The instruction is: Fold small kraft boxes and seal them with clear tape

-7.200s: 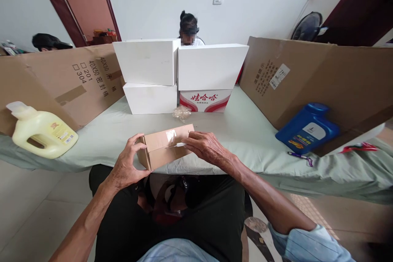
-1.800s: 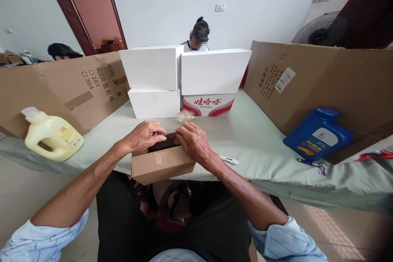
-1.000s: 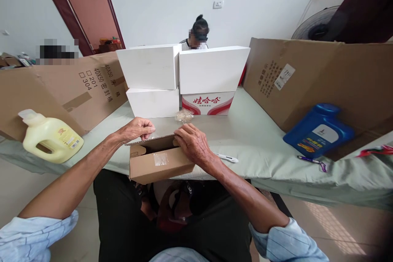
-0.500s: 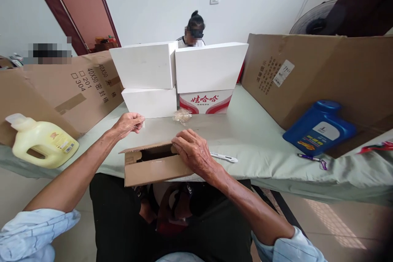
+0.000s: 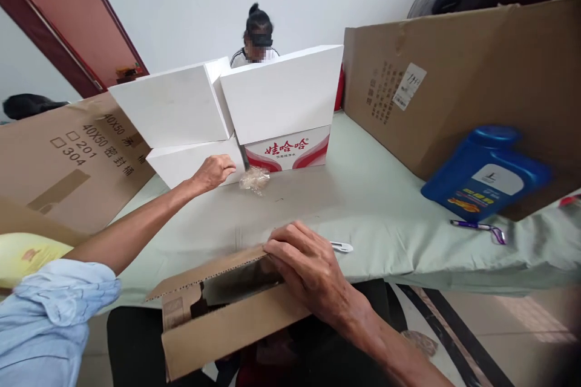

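My right hand (image 5: 313, 269) grips the right end of a small brown cardboard box (image 5: 236, 332), its fingers over the upper edge. The box lies tilted at the table's front edge, its flap raised and a dark gap showing inside. My left hand (image 5: 214, 172) is stretched out over the table, fingers pinched together; what they hold, if anything, is hidden. Just right of those fingertips sits a crumpled piece of clear plastic film (image 5: 255, 180). A white utility knife (image 5: 341, 247) lies beyond my right hand.
Stacked white boxes (image 5: 281, 94) stand at the back, with a person (image 5: 256, 36) behind them. Large cartons flank the table, left (image 5: 49, 163) and right (image 5: 454, 84). A blue bottle (image 5: 485, 172), a purple pen (image 5: 472, 225) and a yellow jug (image 5: 27, 257) are at the sides.
My left hand has reached forward and right, towards the plastic film. The box and my right hand have come nearer to me, with the box more tilted. The view has shifted.
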Available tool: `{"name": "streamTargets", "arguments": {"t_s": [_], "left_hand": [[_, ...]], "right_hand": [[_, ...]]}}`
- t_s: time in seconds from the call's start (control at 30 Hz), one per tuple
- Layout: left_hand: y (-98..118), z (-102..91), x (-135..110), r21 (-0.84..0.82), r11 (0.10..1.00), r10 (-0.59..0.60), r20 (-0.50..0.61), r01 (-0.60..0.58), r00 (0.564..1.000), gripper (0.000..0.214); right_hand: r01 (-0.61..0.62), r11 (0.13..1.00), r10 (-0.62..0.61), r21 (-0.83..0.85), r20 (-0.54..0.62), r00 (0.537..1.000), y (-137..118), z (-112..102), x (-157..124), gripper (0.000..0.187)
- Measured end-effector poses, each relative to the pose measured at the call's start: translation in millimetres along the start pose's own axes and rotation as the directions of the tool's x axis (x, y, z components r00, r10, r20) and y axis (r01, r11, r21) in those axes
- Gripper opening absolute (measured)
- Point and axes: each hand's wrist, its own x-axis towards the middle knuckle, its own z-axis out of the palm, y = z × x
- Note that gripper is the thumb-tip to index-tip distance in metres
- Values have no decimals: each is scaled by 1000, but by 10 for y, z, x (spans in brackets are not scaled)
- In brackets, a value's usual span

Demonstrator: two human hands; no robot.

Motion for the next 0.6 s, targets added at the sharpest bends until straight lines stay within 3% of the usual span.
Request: {"name": "streamTargets", "arguments": {"t_s": [0.1,0.23,0.43,0.6], "left_hand": [[-76,330,229,141,983,105,78,-115,991,18],[-238,813,454,233,955,150,158,-184,976,22],[-473,1424,555,228,965,87,178,-127,980,26],[-580,1607,478,112,993,21,157,-39,987,22]], "right_hand": [[-29,999,31,44,-56,998,100,-104,-97,23],[-88,990,97,109,-79,992,156,-222,-178,26],[-144,976,154,163,-55,987,166,-274,-228,32],[-165,975,172,152,-37,984,191,-272,-248,33]]}}
